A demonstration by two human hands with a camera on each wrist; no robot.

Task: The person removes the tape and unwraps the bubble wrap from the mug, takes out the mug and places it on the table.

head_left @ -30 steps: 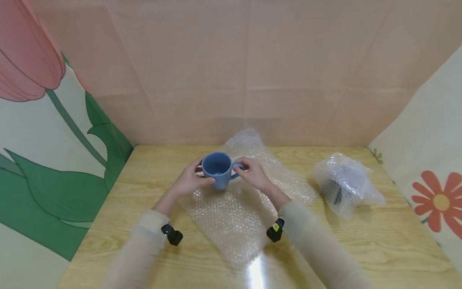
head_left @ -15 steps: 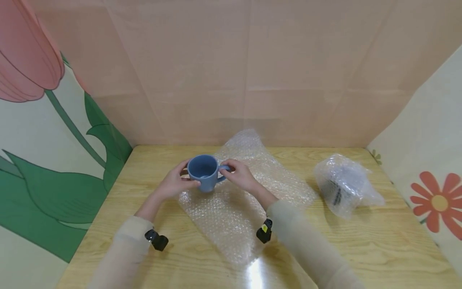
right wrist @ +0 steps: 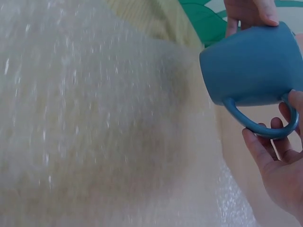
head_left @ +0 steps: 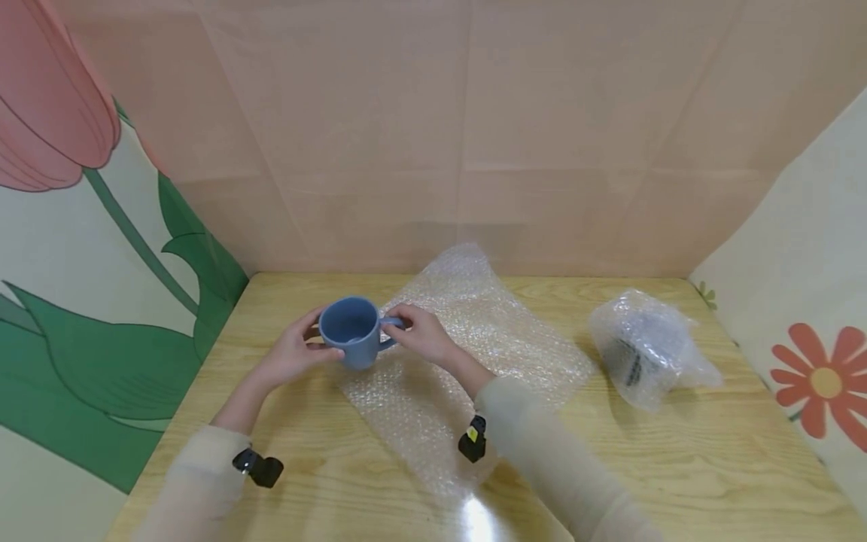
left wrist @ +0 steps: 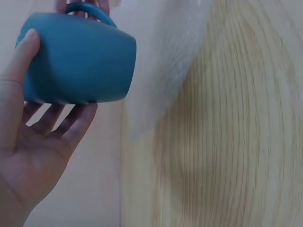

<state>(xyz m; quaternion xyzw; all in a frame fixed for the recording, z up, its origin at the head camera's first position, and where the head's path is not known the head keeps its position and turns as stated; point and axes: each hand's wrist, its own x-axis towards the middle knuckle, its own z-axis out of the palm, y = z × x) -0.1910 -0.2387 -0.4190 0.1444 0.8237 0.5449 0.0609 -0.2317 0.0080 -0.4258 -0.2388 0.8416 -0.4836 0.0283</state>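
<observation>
Between both hands a blue mug [head_left: 359,342] is held up above the table, its mouth tipped toward the head camera. My left hand [head_left: 293,352] grips the mug's left side, thumb at the front and fingers round the far side, as the left wrist view of the mug [left wrist: 78,61] shows. My right hand [head_left: 423,331] pinches the handle [right wrist: 258,127] between thumb and fingers. Beneath and to the right of the mug, a sheet of bubble wrap [head_left: 467,339] lies spread on the table.
A bubble-wrapped bundle [head_left: 646,342] with something dark inside sits on the right of the wooden table [head_left: 711,467]. A plain pinkish cloth [head_left: 460,135] hangs behind, and flower-printed cloths stand at both sides.
Both hands have carried the mug to the left and slightly nearer, from over the bubble wrap's middle to its left edge. The wrap and the bundle have stayed put.
</observation>
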